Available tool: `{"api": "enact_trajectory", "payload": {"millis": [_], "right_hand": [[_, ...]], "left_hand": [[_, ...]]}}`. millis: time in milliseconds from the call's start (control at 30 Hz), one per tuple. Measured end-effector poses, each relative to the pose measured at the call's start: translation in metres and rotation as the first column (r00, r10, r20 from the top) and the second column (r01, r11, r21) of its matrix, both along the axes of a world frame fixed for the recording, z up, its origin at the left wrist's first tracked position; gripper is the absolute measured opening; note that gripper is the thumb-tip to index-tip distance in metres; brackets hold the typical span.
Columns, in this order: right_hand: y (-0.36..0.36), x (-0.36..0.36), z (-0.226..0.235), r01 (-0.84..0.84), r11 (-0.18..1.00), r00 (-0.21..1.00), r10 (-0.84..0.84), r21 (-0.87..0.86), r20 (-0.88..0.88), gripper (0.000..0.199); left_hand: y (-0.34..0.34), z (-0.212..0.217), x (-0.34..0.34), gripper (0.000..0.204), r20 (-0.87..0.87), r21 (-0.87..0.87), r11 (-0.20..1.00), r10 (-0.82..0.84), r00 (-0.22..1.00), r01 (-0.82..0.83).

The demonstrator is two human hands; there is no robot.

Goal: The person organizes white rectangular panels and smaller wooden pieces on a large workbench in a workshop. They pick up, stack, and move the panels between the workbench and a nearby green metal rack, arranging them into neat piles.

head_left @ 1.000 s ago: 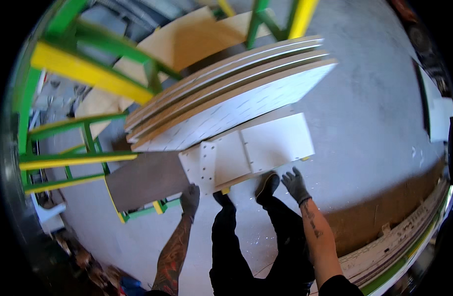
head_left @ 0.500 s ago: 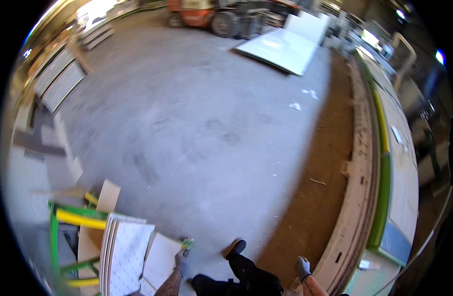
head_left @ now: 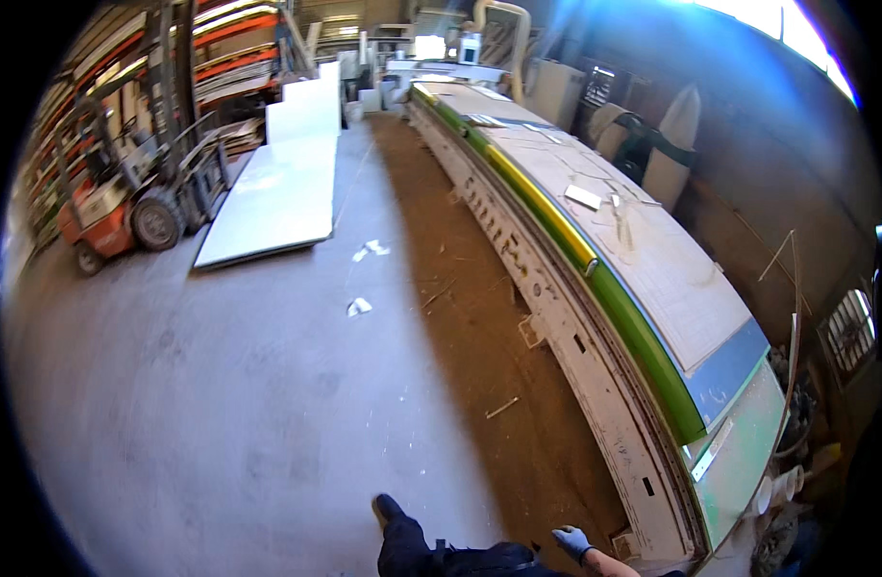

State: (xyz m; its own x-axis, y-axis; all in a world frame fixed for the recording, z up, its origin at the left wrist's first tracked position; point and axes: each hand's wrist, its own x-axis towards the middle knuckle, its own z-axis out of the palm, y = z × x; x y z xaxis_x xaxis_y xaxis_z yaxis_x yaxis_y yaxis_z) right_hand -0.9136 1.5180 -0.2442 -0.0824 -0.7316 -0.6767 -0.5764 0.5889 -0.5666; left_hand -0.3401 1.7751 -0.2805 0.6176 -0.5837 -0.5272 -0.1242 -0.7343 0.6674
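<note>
My right hand (head_left: 571, 540), in a grey-blue glove, hangs low at the bottom edge. Its fingers look loosely curled together, and no object shows in them. It is apart from everything, nearest to the pale metal side beam (head_left: 595, 423) of a long machine bed. My left hand is out of the picture. Below me show my dark trousers and one dark shoe (head_left: 391, 507) on the grey floor.
The long bed with a green and yellow edge (head_left: 643, 356) runs along the right, boards (head_left: 595, 183) on top. A brown strip of floor with scraps (head_left: 501, 408) borders it. White panels (head_left: 277, 197) lie ahead, beside an orange forklift (head_left: 124, 207). Racks stand behind.
My view has swung right and up. The stacked boards, the green-and-yellow frame and my left hand with a small greenish item have left the picture. The forklift now shows fully.
</note>
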Motion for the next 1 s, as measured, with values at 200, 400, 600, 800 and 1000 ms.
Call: {"api": "enact_trajectory", "payload": {"millis": [200,400,600,800,1000], "right_hand": [[-0.113,0.13,0.039,0.305,0.924,0.843,-0.374,0.229,0.385,0.043],[-0.259,0.242,0.017,-0.045,0.998,0.993,0.051,0.052,-0.106,0.032],[-0.497,0.306,-0.037,-0.093,0.981,0.984,0.065,-0.168,-0.165,0.024],[-0.894,0.39,0.032,0.466,0.874,0.845,-0.394,-0.136,0.361,0.034],[-1.185,0.446,0.078,0.5,0.81,0.864,-0.44,-0.306,0.246,0.043]], "left_hand": [[-0.352,0.054,0.263,0.043,0.281,0.184,0.9,-0.433,0.857,0.394],[-0.786,0.062,0.357,0.043,0.452,-0.365,0.747,-0.381,0.807,0.557],[-0.983,0.094,0.334,0.039,0.407,-0.148,0.629,-0.665,0.627,0.763],[-1.058,0.001,0.455,0.028,0.062,-0.158,0.889,-0.426,0.902,0.431],[-1.254,0.0,0.475,0.034,-0.022,0.109,0.866,-0.489,0.872,0.489]]}}
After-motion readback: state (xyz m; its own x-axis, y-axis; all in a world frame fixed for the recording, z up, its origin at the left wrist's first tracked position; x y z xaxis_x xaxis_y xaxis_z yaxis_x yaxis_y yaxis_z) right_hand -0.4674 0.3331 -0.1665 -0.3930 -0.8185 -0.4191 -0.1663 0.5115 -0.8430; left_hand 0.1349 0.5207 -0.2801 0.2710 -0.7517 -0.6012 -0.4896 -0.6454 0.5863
